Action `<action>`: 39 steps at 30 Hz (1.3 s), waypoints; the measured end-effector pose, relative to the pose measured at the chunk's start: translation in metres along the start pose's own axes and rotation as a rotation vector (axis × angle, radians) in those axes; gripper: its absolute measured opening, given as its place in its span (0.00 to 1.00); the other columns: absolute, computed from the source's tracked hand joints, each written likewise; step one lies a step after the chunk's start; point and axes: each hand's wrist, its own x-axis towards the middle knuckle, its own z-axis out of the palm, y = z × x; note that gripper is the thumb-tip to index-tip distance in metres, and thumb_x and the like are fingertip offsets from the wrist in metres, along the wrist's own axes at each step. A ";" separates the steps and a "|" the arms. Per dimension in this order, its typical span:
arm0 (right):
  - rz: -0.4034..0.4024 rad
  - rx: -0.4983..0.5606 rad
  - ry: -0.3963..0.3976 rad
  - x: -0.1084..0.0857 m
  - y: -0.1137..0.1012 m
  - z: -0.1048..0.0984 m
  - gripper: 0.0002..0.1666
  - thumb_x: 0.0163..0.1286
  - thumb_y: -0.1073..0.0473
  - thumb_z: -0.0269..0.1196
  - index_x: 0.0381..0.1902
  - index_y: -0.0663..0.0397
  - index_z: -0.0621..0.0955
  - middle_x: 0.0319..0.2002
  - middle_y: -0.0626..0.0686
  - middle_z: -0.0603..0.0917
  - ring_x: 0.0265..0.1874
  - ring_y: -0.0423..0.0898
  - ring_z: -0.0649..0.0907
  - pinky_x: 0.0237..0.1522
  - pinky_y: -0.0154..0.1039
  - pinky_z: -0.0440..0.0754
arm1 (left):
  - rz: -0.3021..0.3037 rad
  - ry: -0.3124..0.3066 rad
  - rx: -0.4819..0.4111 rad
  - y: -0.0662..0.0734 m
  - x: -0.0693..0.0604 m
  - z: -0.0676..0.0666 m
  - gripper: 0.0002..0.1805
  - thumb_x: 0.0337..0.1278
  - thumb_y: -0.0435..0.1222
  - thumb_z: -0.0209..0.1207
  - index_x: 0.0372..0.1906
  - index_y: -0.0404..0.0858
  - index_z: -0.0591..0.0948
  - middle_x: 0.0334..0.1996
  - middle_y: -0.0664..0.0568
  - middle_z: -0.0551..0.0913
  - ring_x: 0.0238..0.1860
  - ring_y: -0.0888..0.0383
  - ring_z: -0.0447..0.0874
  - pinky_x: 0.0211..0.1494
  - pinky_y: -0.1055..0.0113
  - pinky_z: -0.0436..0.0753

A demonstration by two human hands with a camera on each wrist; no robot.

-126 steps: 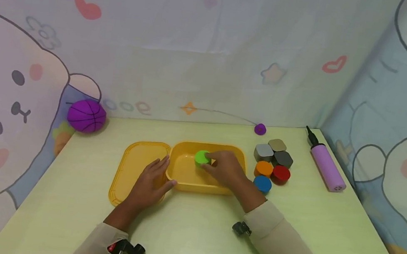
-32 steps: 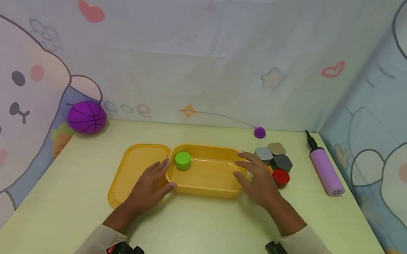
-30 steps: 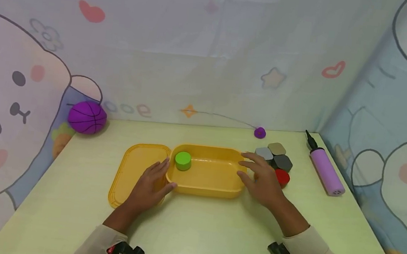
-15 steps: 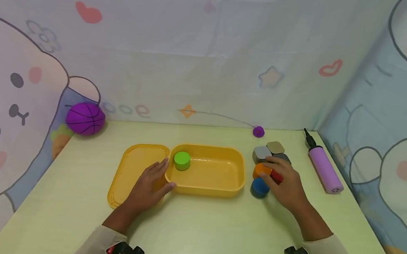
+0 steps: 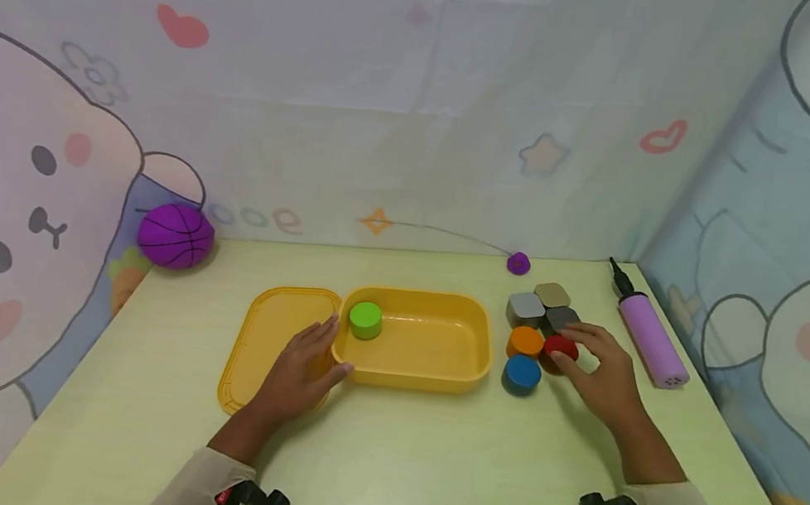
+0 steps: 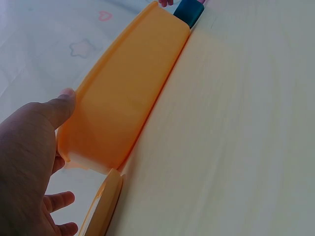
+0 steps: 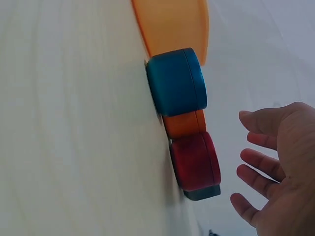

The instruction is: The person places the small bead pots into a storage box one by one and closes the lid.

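My left hand (image 5: 294,369) rests with spread fingers against the left end of a yellow box (image 5: 413,381), over part of a flat yellow lid (image 5: 268,337). In the left wrist view its thumb touches the box (image 6: 118,83) at the rim. A green round piece (image 5: 366,320) lies inside the box at the left. My right hand (image 5: 604,379) is at a red round piece (image 5: 560,352), thumb and fingers apart; the right wrist view shows a gap between the hand (image 7: 280,167) and the red piece (image 7: 196,161). Orange (image 5: 525,343) and blue (image 5: 522,375) round pieces stand beside it.
Behind the round pieces stand a grey block (image 5: 525,309), a beige block (image 5: 553,294) and a dark grey block (image 5: 559,318). A purple pump (image 5: 653,339) lies at the right, a purple ball (image 5: 176,236) at the back left. A small purple object (image 5: 519,264) is by the back edge.
The green piece, earlier pinched by my right hand, now lies at the box's left end, released. My right hand has moved right, past the orange piece to the red one. My left hand stays put.
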 end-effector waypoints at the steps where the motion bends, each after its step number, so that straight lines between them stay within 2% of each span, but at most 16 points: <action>1: 0.014 -0.005 0.001 -0.001 0.003 -0.001 0.21 0.70 0.68 0.75 0.60 0.66 0.88 0.62 0.65 0.87 0.65 0.66 0.83 0.61 0.20 0.71 | 0.004 0.002 0.008 0.000 0.000 0.000 0.44 0.73 0.47 0.70 0.83 0.33 0.66 0.85 0.44 0.65 0.85 0.32 0.62 0.87 0.32 0.61; 3: 0.035 -0.010 0.004 -0.002 0.011 -0.001 0.21 0.71 0.67 0.75 0.60 0.63 0.88 0.62 0.64 0.87 0.65 0.58 0.83 0.58 0.29 0.76 | 0.011 0.007 0.018 0.000 0.000 0.000 0.44 0.73 0.47 0.70 0.83 0.33 0.66 0.85 0.43 0.66 0.85 0.31 0.62 0.87 0.32 0.61; 5: 0.053 -0.005 0.013 -0.003 0.018 -0.002 0.21 0.71 0.66 0.76 0.60 0.62 0.89 0.61 0.63 0.87 0.63 0.45 0.83 0.56 0.33 0.78 | 0.018 0.012 0.022 0.000 0.001 -0.001 0.44 0.72 0.46 0.70 0.83 0.32 0.67 0.84 0.43 0.66 0.85 0.31 0.63 0.87 0.32 0.62; 8: 0.082 0.018 0.031 -0.005 0.027 -0.003 0.20 0.70 0.66 0.76 0.59 0.60 0.90 0.60 0.63 0.88 0.59 0.27 0.79 0.54 0.30 0.79 | 0.022 0.014 0.012 0.001 0.000 -0.001 0.43 0.72 0.45 0.70 0.83 0.31 0.67 0.84 0.42 0.66 0.85 0.32 0.63 0.87 0.33 0.62; 10: 0.107 0.035 0.040 -0.006 0.032 -0.002 0.19 0.70 0.65 0.77 0.58 0.61 0.90 0.58 0.62 0.88 0.56 0.20 0.76 0.53 0.25 0.78 | 0.017 0.012 0.005 0.001 0.000 -0.002 0.43 0.72 0.46 0.70 0.83 0.32 0.67 0.84 0.42 0.66 0.85 0.32 0.63 0.87 0.32 0.62; 16: 0.187 0.058 0.015 -0.010 0.036 -0.001 0.19 0.71 0.63 0.77 0.57 0.63 0.90 0.57 0.64 0.87 0.53 0.19 0.76 0.49 0.20 0.79 | 0.003 0.000 0.006 0.003 -0.003 -0.001 0.44 0.73 0.46 0.69 0.83 0.32 0.66 0.85 0.43 0.65 0.85 0.31 0.63 0.86 0.31 0.62; 21: 0.215 0.041 -0.022 -0.011 0.037 0.000 0.21 0.71 0.61 0.77 0.59 0.63 0.89 0.60 0.64 0.86 0.54 0.20 0.75 0.49 0.19 0.79 | 0.003 -0.002 0.009 0.004 -0.002 -0.002 0.43 0.73 0.46 0.69 0.83 0.32 0.66 0.85 0.43 0.65 0.85 0.31 0.63 0.86 0.31 0.62; 30: 0.186 0.032 -0.053 -0.011 0.044 -0.001 0.22 0.70 0.61 0.78 0.60 0.60 0.90 0.60 0.63 0.87 0.54 0.18 0.74 0.48 0.18 0.78 | 0.001 0.000 0.003 0.004 0.001 -0.001 0.44 0.73 0.46 0.69 0.84 0.33 0.66 0.85 0.44 0.65 0.85 0.31 0.62 0.87 0.32 0.61; 39: 0.158 0.022 -0.049 -0.010 0.047 0.000 0.19 0.68 0.63 0.79 0.56 0.60 0.92 0.59 0.63 0.89 0.53 0.16 0.75 0.47 0.19 0.80 | -0.005 -0.006 0.001 0.004 0.000 0.001 0.44 0.74 0.47 0.69 0.84 0.33 0.65 0.86 0.43 0.64 0.86 0.31 0.61 0.87 0.31 0.60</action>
